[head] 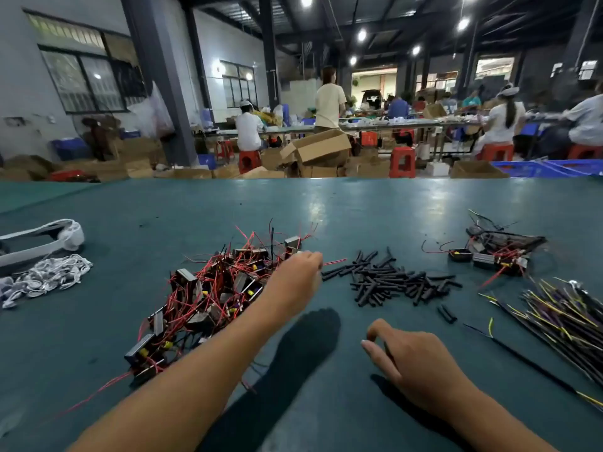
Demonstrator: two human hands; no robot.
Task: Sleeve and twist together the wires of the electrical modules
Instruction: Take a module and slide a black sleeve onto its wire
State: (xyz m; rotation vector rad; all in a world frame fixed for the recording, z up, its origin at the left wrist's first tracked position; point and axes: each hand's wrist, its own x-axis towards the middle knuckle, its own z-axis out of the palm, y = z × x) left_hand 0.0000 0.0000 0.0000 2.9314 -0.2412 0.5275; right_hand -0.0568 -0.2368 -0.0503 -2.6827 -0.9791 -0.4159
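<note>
Nearest us, right hand (414,360) pinches a thin black wire (522,363); left hand (298,275), grip unclear, reaches the modules (208,295)—we judge them light, tangle-prone, best lifted by the casing.

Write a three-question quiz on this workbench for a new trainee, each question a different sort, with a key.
1. True or false: the left hand reaches over the pile of modules with red wires.
2. Multiple choice: the heap of short black sleeves lies
A. left of the module pile
B. between the module pile and the smaller pile of modules at the far right
C. under the white straps
3. Fill in: the right hand rests on the green table and pinches a thin ____ wire.

Key: 1 true; 2 B; 3 black
</note>
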